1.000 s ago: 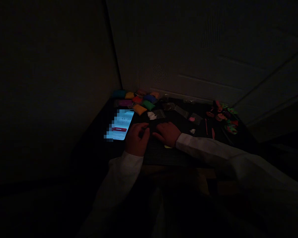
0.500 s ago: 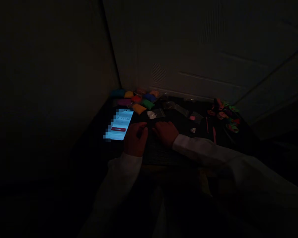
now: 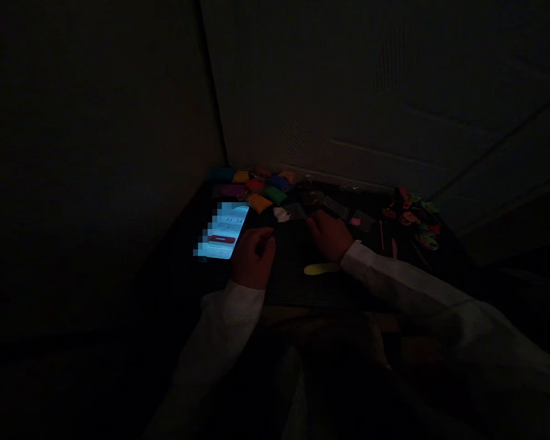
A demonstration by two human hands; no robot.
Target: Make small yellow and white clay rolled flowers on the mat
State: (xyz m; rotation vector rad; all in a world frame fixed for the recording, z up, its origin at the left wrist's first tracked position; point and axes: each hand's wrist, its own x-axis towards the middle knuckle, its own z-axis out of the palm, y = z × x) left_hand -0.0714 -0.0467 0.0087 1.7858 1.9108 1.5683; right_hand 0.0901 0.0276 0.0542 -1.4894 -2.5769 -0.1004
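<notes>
Yellow strip (image 3: 319,269): long axis crosswise, rounded end leftward; bodyward of right hand (image 3: 330,237), right of left hand (image 3: 252,258). Fingers curled; grip unclear.

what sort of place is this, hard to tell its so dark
Probably a craft table in the corner of a dim room: bright packets that look like modelling clay and slim pink sticks, perhaps tools, lie on it near a lit phone.
</notes>
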